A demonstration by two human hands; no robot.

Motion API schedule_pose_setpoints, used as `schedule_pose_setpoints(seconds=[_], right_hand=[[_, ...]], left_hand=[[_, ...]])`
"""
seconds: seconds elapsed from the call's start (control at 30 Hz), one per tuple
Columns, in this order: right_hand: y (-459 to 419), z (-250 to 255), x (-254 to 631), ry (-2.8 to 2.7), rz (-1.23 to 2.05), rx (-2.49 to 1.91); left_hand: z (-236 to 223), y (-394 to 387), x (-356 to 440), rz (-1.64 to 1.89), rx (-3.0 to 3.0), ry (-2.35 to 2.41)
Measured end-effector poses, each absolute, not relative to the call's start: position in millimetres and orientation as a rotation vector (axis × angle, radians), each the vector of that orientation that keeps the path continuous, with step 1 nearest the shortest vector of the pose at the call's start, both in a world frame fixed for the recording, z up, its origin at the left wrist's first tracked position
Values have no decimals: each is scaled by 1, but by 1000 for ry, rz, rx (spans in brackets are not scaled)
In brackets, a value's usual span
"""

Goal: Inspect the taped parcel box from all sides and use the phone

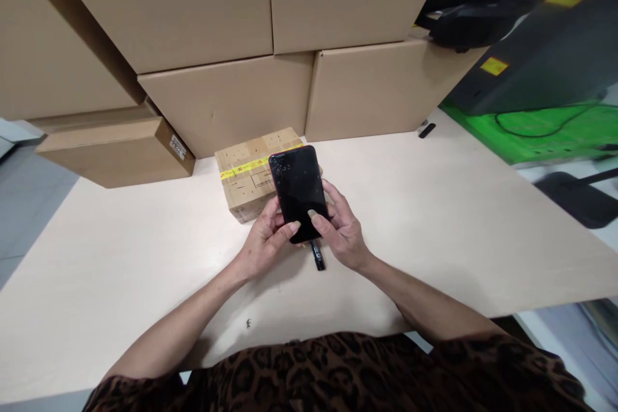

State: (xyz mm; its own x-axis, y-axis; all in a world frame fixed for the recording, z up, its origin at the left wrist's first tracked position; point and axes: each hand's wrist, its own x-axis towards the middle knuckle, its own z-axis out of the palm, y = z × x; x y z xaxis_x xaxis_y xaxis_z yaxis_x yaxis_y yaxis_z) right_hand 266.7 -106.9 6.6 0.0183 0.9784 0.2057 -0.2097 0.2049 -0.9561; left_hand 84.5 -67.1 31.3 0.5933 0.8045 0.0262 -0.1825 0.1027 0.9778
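Between both hands is a smartphone [300, 187] with a dark screen and a reddish edge. Cracks show at the screen's upper left corner. My left hand [266, 235] grips its lower left side, thumb on the front. On the lower right side my right hand [344, 228] is closed round it, with the thumb resting on the screen. The fingers behind the phone are partly hidden. Just below the phone a short black pen-like object [317, 256] lies on the table; its upper end is hidden. Behind the phone stands a small cardboard box [248, 190] with yellow tape.
Large cardboard boxes [203, 103] are stacked along the back of the pale table [434, 219]. A flatter carton [111, 148] sits at the left. A small black object [427, 131] lies at the back right. Beyond the right edge are a green surface [541, 135] and a black stand base [577, 196].
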Motion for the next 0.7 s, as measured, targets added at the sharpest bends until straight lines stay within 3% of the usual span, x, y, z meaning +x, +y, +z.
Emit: schedule_pose_setpoints(seconds=[0.43,0.7], right_hand=[[-94,14,275,-814,1296,-921],[-66,10,354,-521,949,-1172]], left_hand=[[37,-69,84,734,1236,609],[37,-78,82,627,1262,625]])
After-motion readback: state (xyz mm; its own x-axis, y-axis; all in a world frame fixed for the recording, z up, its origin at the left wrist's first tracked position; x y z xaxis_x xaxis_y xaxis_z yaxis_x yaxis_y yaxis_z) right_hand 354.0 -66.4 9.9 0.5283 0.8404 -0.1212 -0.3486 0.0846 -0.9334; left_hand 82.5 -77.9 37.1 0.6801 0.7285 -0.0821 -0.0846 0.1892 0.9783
